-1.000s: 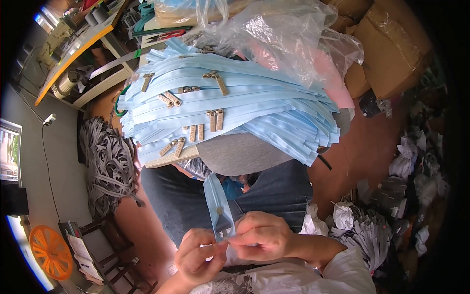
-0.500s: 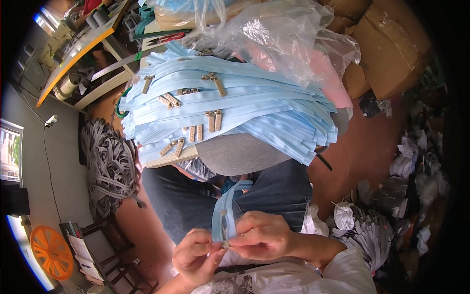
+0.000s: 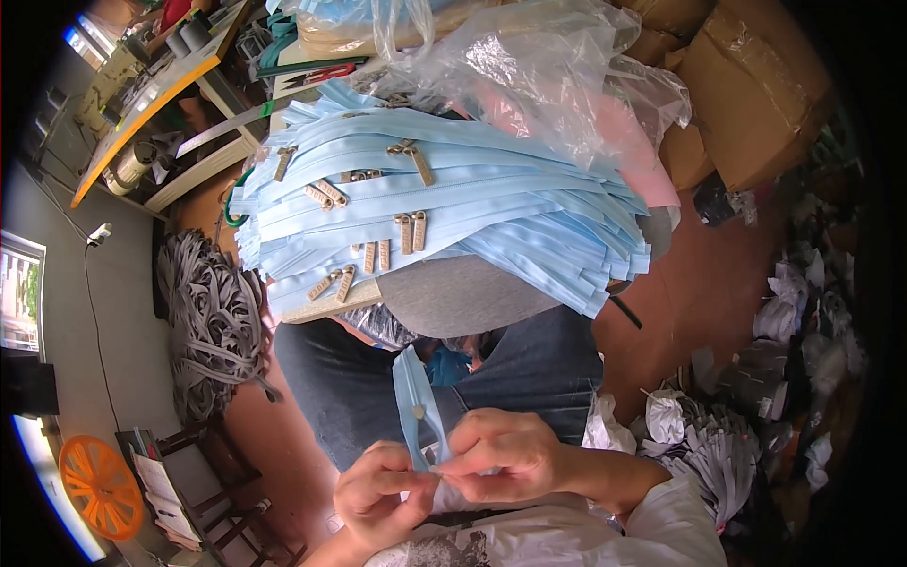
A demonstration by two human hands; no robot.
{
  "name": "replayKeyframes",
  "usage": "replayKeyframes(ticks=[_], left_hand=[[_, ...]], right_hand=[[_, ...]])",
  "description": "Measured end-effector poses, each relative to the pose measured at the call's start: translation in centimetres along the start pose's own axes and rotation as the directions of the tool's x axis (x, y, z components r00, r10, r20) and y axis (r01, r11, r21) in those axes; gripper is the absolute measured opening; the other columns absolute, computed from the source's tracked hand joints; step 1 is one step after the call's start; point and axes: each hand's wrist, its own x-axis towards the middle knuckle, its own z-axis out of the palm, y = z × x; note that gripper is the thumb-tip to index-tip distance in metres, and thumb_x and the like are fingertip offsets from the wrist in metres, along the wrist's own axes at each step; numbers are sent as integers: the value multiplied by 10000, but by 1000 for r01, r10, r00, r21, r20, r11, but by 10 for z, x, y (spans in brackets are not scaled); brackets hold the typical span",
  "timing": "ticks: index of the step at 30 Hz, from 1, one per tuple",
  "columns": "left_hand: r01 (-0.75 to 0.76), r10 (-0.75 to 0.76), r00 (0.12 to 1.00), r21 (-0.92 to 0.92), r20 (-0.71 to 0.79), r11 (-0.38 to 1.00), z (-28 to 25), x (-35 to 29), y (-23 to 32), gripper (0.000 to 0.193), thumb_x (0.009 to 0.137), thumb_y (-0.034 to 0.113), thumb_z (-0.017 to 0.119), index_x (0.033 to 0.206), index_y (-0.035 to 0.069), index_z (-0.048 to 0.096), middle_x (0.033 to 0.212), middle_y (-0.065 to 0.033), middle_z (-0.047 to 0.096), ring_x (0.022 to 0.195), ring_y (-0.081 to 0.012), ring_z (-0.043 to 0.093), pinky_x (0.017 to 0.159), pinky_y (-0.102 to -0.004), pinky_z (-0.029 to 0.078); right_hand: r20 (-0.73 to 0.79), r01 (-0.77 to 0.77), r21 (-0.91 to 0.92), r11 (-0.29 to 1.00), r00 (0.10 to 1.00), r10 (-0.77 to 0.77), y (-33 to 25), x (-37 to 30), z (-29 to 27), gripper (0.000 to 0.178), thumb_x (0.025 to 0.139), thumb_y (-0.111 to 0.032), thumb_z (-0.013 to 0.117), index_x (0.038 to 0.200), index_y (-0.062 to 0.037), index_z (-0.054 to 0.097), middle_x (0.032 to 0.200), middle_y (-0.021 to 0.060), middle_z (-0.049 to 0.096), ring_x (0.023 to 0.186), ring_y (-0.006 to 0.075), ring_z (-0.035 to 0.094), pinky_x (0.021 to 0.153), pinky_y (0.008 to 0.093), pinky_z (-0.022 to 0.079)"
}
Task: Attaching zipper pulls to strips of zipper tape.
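Here's the left hand (image 3: 383,491), fingers pinched on the near end of the blue zipper (image 3: 410,383); the right hand (image 3: 505,455) pinches there too, almost touching! The zipper rises ahead of both, its slider (image 3: 419,413) just beyond the fingertips, the zipper pile (image 3: 453,203) farther out.

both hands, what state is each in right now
Left hand: closed, pinching the light-blue, narrow fabric zipper strip.
Right hand: closed, pinching the same strip.

Daylight is glaring through the left window (image 3: 19,300), highlights are glinting on clear plastic (image 3: 529,71), and distortion is bending lines near the black rim.
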Motion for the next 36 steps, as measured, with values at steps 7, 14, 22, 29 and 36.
replayKeyframes(ticks=[7,14,22,29,36], left_hand=[[-26,26,1000,10,-13,1000,0,2,0,126,751,-29,779,835,-6,688,822,-97,634,726,-218,604,649,-322,465],[-34,34,999,-18,20,999,-6,1,-4,183,708,-67,781,873,-13,723,842,-108,646,752,-253,630,682,-354,483],[-5,6,1000,-19,18,1000,-6,4,-5,196,693,-89,783,863,-19,716,857,-119,654,756,-250,632,684,-350,486],[5,-4,999,-22,36,1000,-7,5,-7,185,691,-93,782,848,-28,705,843,-124,652,738,-249,625,679,-347,488],[21,-21,1000,21,-16,1000,-1,6,-5,116,749,-6,776,771,7,663,758,-60,595,701,-199,587,660,-319,465]], right_hand=[[-36,-64,40,997,997,66,-2,-3,3,246,799,1,784,1025,-22,690,910,106,678,772,237,667,669,322,524],[-34,-73,-16,997,997,73,2,-4,3,274,797,-30,808,1044,-23,688,924,118,699,798,256,697,679,326,544],[-17,-59,-69,996,998,58,1,-1,0,223,791,-17,809,966,-26,671,907,114,690,774,259,682,648,334,542],[-16,-4,-77,997,1000,3,2,2,1,209,778,33,782,938,-19,658,865,94,653,736,237,650,616,331,516],[-32,8,-80,997,999,-11,4,3,6,217,753,53,776,921,-21,659,826,77,628,703,226,629,592,325,498]])
